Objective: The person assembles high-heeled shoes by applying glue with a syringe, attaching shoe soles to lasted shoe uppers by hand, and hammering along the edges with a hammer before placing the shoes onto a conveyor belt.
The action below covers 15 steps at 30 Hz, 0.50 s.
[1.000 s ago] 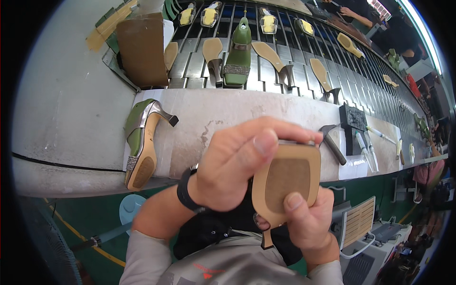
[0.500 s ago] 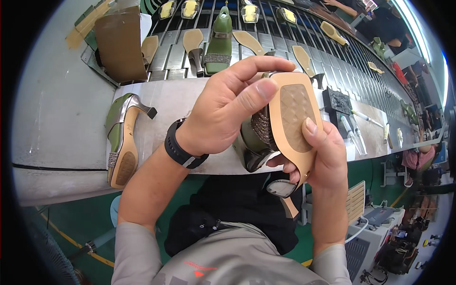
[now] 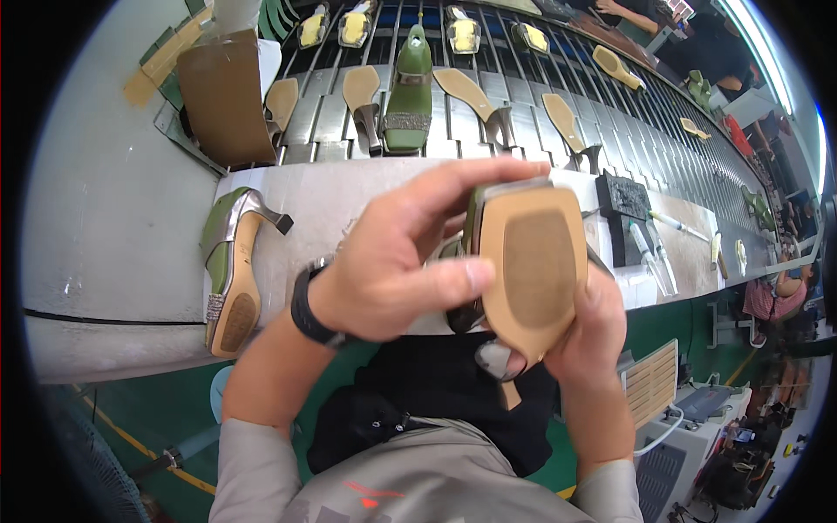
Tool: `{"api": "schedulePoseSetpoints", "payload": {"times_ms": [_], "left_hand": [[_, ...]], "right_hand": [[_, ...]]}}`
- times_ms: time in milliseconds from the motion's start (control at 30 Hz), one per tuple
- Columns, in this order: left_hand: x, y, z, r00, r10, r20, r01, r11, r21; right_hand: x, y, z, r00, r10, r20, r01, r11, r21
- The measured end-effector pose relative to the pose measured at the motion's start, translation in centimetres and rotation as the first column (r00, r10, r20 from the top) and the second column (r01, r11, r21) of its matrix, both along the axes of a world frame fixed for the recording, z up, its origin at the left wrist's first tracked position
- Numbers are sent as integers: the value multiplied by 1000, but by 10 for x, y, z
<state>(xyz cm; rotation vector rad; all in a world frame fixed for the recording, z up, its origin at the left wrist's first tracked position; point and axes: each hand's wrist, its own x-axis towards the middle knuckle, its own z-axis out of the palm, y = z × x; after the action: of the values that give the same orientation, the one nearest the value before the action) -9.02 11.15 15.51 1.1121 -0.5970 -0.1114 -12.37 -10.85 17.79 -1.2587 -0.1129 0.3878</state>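
Centrally, tan-soled shoe (image 3: 532,270) held sole-up, gripped firmly by left hand (image 3: 392,270) from the side and right hand (image 3: 593,336) beneath. Lying at left of frame on grey bench (image 3: 113,235): green heeled shoe (image 3: 228,270)

green heeled shoe (image 3: 532,261), tan sole up

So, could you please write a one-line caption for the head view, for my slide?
Both hands, left hand and right hand, hold a green shoe sole-up above the workbench.
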Motion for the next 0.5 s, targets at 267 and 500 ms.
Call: {"api": "schedulePoseSetpoints", "payload": {"times_ms": [267, 500], "left_hand": [[-67, 5, 3, 974, 211, 77, -212, 977, -1], [-91, 9, 14, 941, 323, -97, -328, 944, -43]], "right_hand": [[-57, 2, -19, 890, 187, 416, -74, 959, -274], [-60, 20, -13, 822, 217, 526, -32, 941, -337]]}}
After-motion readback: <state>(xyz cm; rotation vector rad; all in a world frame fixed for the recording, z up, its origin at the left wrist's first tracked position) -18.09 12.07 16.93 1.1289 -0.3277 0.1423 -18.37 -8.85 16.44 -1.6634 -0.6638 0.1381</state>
